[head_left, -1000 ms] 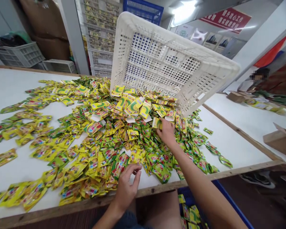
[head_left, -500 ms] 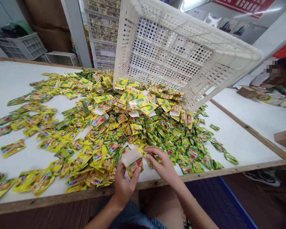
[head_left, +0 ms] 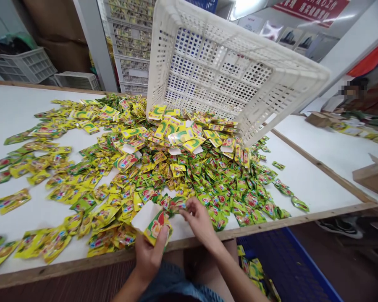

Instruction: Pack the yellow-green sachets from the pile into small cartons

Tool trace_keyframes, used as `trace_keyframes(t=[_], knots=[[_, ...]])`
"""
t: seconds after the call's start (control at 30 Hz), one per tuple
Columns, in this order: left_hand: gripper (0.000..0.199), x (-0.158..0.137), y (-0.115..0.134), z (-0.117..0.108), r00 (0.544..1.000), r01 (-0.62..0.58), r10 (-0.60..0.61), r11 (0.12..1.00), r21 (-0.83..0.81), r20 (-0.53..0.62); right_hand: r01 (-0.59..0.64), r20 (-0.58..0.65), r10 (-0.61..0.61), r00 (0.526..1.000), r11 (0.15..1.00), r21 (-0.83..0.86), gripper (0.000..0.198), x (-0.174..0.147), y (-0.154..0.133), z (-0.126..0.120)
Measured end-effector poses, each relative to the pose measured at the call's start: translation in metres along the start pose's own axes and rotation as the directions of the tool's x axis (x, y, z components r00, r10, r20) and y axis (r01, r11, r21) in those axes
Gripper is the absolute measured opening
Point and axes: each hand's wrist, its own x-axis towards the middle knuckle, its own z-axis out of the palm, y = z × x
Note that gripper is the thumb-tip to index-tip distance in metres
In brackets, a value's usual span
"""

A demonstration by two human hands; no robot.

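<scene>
My left hand [head_left: 149, 253] is closed around a small yellow-green printed box [head_left: 156, 226], its white flap standing up and its top facing away from me. Just to the right, my right hand [head_left: 198, 220] pinches a green sachet [head_left: 177, 204] between thumb and fingers, near the box's upper right side. Beyond both hands spreads a heap of small sachets, with green sachets [head_left: 220, 180] mostly to the right and yellow sachets [head_left: 113, 209] mostly to the left. Flat yellow cartons [head_left: 176, 130] lie on top of the heap at the back.
A white plastic crate [head_left: 227, 71] is tipped on its side behind the heap. The white table [head_left: 305, 167] has a wooden edge. Below it on the right sits a blue crate [head_left: 283, 260] with yellow packs inside. A person [head_left: 349, 94] is at the far right, near a cardboard box [head_left: 373, 176].
My left hand has shifted left and slightly down with the box, turning it. My right hand has moved a little left and down and now has a green sachet in its fingers.
</scene>
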Motion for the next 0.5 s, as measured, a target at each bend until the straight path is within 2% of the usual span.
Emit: trace_keyframes(t=[0.07,0.1,0.17,0.23,0.3,0.4,0.5], knots=[[0.029,0.009,0.006,0.001,0.998,0.022,-0.026,0.998,0.06,0.061,-0.085,-0.123,0.095,0.988,0.993,0.082,0.018,-0.001,0.009,-0.008],[0.029,0.014,0.009,0.002,0.995,0.028,-0.037,0.995,0.096,0.095,-0.115,-0.172,0.122,0.978,0.992,0.05,0.02,-0.003,0.012,-0.009],[0.031,0.026,0.013,0.002,0.98,0.035,-0.066,0.985,0.168,0.185,-0.157,-0.227,0.117,0.967,0.973,-0.168,0.029,-0.007,0.015,-0.009],[0.033,0.039,0.016,0.002,0.954,0.059,-0.123,0.971,0.233,0.272,-0.189,-0.216,0.1,0.971,0.877,-0.442,0.036,-0.011,0.013,-0.007],[0.033,0.05,0.018,0.002,0.932,0.114,-0.203,0.951,0.289,0.301,-0.202,-0.183,0.112,0.977,0.765,-0.612,0.035,-0.012,0.007,-0.006],[0.034,0.063,0.017,0.006,0.891,0.217,-0.309,0.934,0.285,0.333,-0.22,-0.158,0.153,0.975,0.649,-0.729,0.037,-0.007,0.0,-0.006],[0.034,0.073,0.016,0.019,0.812,0.347,-0.384,0.923,0.164,0.44,-0.261,-0.182,0.194,0.964,0.559,-0.787,0.039,0.002,0.0,-0.005]])
